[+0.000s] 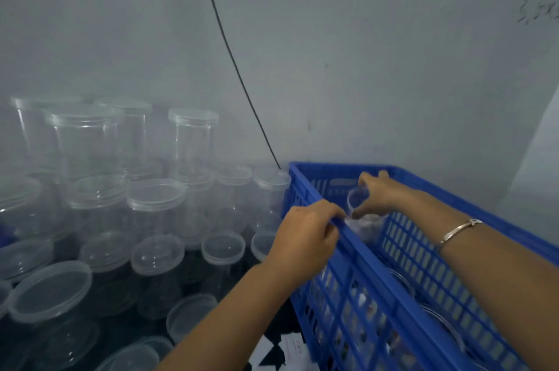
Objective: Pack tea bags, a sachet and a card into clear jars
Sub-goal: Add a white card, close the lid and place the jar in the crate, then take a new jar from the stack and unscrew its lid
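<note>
A blue slatted plastic crate (375,277) fills the lower right. My left hand (305,234) grips the crate's near rim with curled fingers. My right hand (378,195) reaches into the crate's far end and holds the lid end of a clear jar (363,216) that lies tilted with pale contents inside. More filled jars show dimly through the crate's slats. Tea bags, sachet and card cannot be made out separately.
Several empty clear lidded jars (154,198) are stacked in layers at the left, against a grey wall. A black cable (236,68) runs down the wall to behind the crate. White paper pieces (290,346) lie on the dark floor by the crate. A bracelet circles my right wrist.
</note>
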The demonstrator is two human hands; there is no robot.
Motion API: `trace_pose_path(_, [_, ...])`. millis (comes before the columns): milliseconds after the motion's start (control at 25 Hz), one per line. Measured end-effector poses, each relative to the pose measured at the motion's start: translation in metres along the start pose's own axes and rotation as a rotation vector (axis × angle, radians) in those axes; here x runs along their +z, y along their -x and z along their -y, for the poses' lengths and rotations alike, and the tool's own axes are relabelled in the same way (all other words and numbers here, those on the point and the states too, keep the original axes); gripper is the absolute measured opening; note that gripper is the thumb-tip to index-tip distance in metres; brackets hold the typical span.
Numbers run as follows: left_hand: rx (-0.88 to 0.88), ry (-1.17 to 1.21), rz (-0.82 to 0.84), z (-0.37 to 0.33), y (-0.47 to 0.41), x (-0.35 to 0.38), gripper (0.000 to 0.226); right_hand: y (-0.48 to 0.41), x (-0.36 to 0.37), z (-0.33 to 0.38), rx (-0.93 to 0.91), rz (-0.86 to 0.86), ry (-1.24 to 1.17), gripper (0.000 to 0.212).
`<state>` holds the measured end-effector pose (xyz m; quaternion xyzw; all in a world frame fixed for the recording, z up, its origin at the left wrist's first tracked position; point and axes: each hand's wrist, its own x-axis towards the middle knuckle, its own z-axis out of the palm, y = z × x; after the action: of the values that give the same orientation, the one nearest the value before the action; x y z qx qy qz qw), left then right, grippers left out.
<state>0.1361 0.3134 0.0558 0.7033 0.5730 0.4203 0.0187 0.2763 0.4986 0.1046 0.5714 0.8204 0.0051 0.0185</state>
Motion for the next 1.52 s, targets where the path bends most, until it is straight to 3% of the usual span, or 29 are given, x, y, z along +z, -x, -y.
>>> trace_pose_path(120, [0.121, -0.023, -0.068, 0.009, 0.002, 0.006, 0.030, -0.016, 0.019, 0.004, -0.042, 0.163, 0.045, 0.065])
trace_pose_path(240, [0.114, 0.025, -0.118, 0.011, 0.005, 0.011, 0.031, -0.019, 0.039, 0.006, -0.034, 0.342, 0.062, 0.036])
trace_pose_path(400, [0.143, 0.019, -0.083, 0.013, 0.012, 0.012, 0.035, -0.015, 0.066, 0.012, 0.101, 0.590, 0.081, 0.053])
trace_pose_path(480, [0.150, 0.041, -0.022, 0.014, 0.017, 0.007, 0.040, -0.009, 0.055, 0.020, 0.095, 0.633, 0.174, 0.045])
trace_pose_path(520, [0.141, 0.058, 0.000, 0.016, 0.020, 0.001, 0.044, -0.009, 0.043, 0.024, 0.036, 0.541, 0.234, 0.039])
trace_pose_path(600, [0.120, 0.063, -0.037, 0.024, 0.025, -0.014, 0.047, -0.013, 0.013, 0.036, -0.105, 0.155, 0.259, 0.041])
trace_pose_path(680, [0.006, 0.115, -0.160, 0.039, 0.023, -0.036, 0.042, -0.009, -0.018, 0.064, -0.210, -0.174, 0.014, 0.036])
trace_pose_path(720, [-0.094, 0.169, -0.231, 0.047, 0.020, -0.051, 0.037, -0.006, -0.030, 0.086, -0.270, -0.259, -0.119, 0.029])
trace_pose_path(800, [-0.280, 0.327, -0.385, 0.062, 0.010, -0.082, 0.026, 0.001, -0.048, 0.136, -0.374, -0.278, -0.362, 0.029])
trace_pose_path(1000, [-0.479, 0.566, -0.695, 0.088, -0.003, -0.149, 0.024, 0.006, -0.067, 0.254, -0.575, -0.208, -0.668, 0.086])
trace_pose_path(1080, [-0.489, 0.548, -0.702, 0.095, 0.001, -0.159, 0.024, 0.002, -0.062, 0.282, -0.548, -0.221, -0.743, 0.088])
trace_pose_path(1280, [-0.555, 0.514, -0.655, 0.099, 0.030, -0.163, 0.023, 0.012, -0.051, 0.290, -0.460, -0.411, -0.834, 0.061])
trace_pose_path(1400, [-0.525, 0.475, -0.571, 0.077, 0.049, -0.163, 0.017, 0.050, -0.055, 0.268, -0.461, -0.518, -0.822, 0.069])
trace_pose_path(1520, [-0.481, 0.365, -0.435, 0.048, 0.072, -0.156, 0.055, 0.107, -0.054, 0.245, -0.565, -0.503, -0.779, 0.081])
